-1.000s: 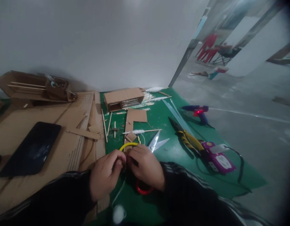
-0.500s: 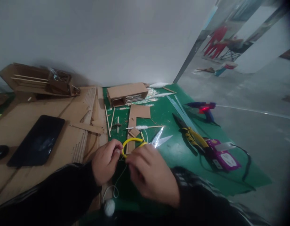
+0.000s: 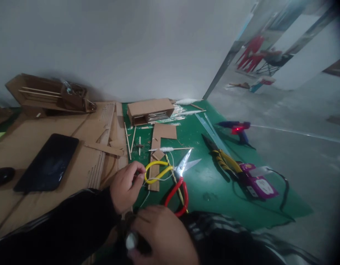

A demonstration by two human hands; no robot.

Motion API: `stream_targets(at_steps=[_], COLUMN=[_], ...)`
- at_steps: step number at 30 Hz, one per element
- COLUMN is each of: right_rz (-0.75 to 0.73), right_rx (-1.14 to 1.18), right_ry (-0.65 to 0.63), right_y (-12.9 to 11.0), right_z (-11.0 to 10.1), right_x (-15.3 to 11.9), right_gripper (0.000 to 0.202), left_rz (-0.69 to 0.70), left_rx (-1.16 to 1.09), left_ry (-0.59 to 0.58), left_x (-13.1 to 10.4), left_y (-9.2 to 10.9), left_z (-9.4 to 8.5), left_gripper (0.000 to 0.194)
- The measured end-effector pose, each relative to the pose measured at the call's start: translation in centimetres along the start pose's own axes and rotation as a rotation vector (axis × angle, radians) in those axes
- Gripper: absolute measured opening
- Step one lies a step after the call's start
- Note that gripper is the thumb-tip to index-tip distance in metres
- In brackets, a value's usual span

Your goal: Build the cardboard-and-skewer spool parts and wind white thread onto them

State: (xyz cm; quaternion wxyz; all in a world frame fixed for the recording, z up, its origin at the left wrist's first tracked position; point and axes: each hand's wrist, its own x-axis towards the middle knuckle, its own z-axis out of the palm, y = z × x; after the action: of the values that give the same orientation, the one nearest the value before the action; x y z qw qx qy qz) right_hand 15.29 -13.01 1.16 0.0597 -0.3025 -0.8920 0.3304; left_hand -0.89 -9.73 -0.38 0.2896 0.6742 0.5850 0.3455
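My left hand (image 3: 127,187) is closed in a pinch on white string (image 3: 161,179), beside the yellow handle of the scissors (image 3: 181,170). The scissors lie on the green tabletop with blades spread, one handle yellow and one red. The string crosses the handles, and a pale twisted cord lies under them. Low in the view, my right hand (image 3: 165,235) is blurred, its fingers curled round a small white ball of string (image 3: 131,241). Part of its grip is hidden. Ahead lie a stick wound with white thread (image 3: 167,149) and an L-shaped cardboard piece (image 3: 165,130).
Pliers (image 3: 223,156), a purple power socket (image 3: 259,184) and a glue gun with a red light (image 3: 237,129) lie to the right. A cardboard box (image 3: 150,110) stands by the wall. On the left are a black tablet (image 3: 48,162) and a cardboard model (image 3: 54,94).
My right hand has moved down and towards me, from beside the scissors to the ball of string, uncovering the red handle. My left hand stays by the yellow handle. The view has shifted slightly.
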Motion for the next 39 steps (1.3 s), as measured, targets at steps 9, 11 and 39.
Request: stream_targets(at_steps=[9,11,39], right_rz=[0.071,0.046,0.031], right_rx=[0.467,0.488,0.553], right_ry=[0.299,0.335,0.204], right_y=[2.3,2.4,5.9], right_z=[-7.4,-7.7,-7.8], right_x=[-0.2,0.0,1.0], right_gripper=[0.018,0.020,0.023], left_rz=[-0.208,-0.332,-0.102], left_rx=[-0.773,-0.840,-0.188], left_ry=[-0.416,-0.542,-0.308], left_x=[-1.3,-1.2,-0.5], left_y=[2.7,2.7,3.6], left_z=[-1.4,-1.3,-2.2], left_gripper=[0.046,0.056,0.033])
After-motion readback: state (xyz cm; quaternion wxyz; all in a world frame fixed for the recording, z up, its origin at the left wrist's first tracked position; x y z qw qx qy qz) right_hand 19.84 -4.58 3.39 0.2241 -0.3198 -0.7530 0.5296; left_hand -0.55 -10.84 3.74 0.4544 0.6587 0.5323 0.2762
